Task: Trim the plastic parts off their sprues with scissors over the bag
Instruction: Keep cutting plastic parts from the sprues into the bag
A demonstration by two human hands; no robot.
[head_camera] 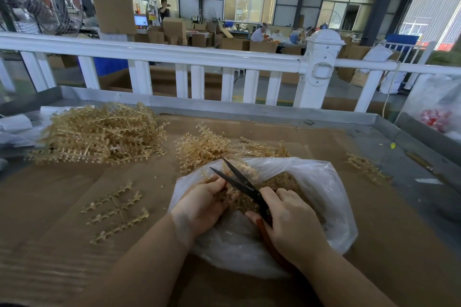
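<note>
My left hand (203, 203) pinches a sprue (239, 169) over the open bag (324, 207), fingers curled round its near end. It runs up and away from those fingers, long axis toward the far right. My right hand (290, 225) grips the scissors (239, 182) by the red handles, fingers curled through and round them. The blades stand apart, tips pointing up-left, and cross the sprue just beyond my left fingertips. So the cut sits between the two hands; the left is nearer the part, the right nearer the pivot. I judge that closing the blades would drop pieces straight into the bag.

Hard to tell: the sprue is blurred, and I cannot say which branch lies between the blades. My right hand hides the handles almost wholly. The bag's contents are a tan mass, parts not separable.

Elsewhere: big pile (99, 132) far left, small pile (204, 147) just beyond the bag, one flat sprue (117, 212) left of my left arm.
</note>
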